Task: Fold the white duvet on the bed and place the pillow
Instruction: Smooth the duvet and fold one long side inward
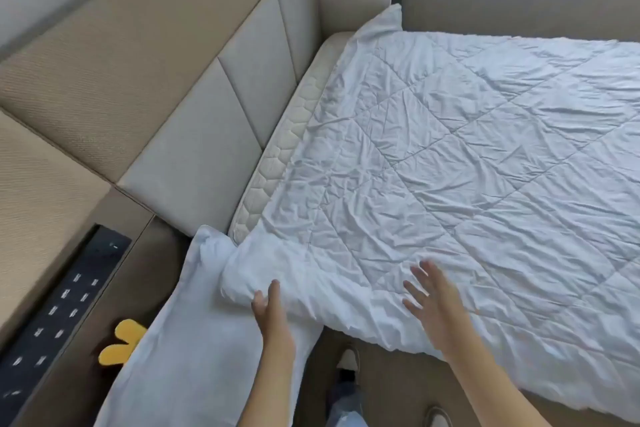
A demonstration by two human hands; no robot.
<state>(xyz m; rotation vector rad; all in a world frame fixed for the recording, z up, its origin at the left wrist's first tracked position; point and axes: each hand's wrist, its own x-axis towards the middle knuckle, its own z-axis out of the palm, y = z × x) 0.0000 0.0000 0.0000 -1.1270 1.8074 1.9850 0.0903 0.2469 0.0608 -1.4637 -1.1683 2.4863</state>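
Beige padded headboard panels (221,121) line the left side of the room, meeting a plain wall at the far corner, with a bed running away to the right. Seen from the head camera, looking down: a white quilted duvet (467,166), stitched in large diamonds and heavily creased, lies spread flat over most of the bed. A strip of cream quilted mattress (277,163) shows bare between the duvet's edge and the headboard.

At the near corner, the duvet bunches into a soft roll. The person's left hand (272,315) is open with fingers straight, pressed against that bunched corner but not gripping it. The right hand (433,302) is open too, fingers spread, just above or lightly on the duvet; contact is hard to judge.

A white rectangular pillow (194,333) sits off the bed, leaning between the bed corner and a brown side ledge (156,253), touching the bunched duvet. Beside it lie a yellow flower-shaped soft object (121,343) and a black control panel (65,308).

Folding looks not yet begun. One risk: lifting the corner could drag the leaning pillow down to the floor. Another: the loose, creased fabric may fold unevenly if only one corner is taken.
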